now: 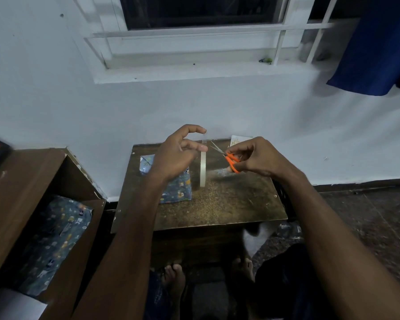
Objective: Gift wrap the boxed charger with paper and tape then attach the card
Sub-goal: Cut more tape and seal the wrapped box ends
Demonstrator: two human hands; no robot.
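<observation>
The charger box [178,190], wrapped in blue patterned paper, stands on the small brown table [229,202], partly hidden behind my left wrist. My left hand [176,155] is raised above it and holds a strip of clear tape between its fingertips. The tape roll [202,172] hangs from that strip. My right hand [256,158] grips orange-handled scissors [231,160]. Their blades are parted and point at the strip just above the roll. A pale card [237,140] leans at the table's back edge against the wall.
A brown cabinet [21,181] stands to the left, with more blue wrapping paper [53,239] inside its open compartment. The white wall and window sill rise right behind the table. A blue curtain [379,42] hangs at the upper right. My bare feet [173,280] show below the table.
</observation>
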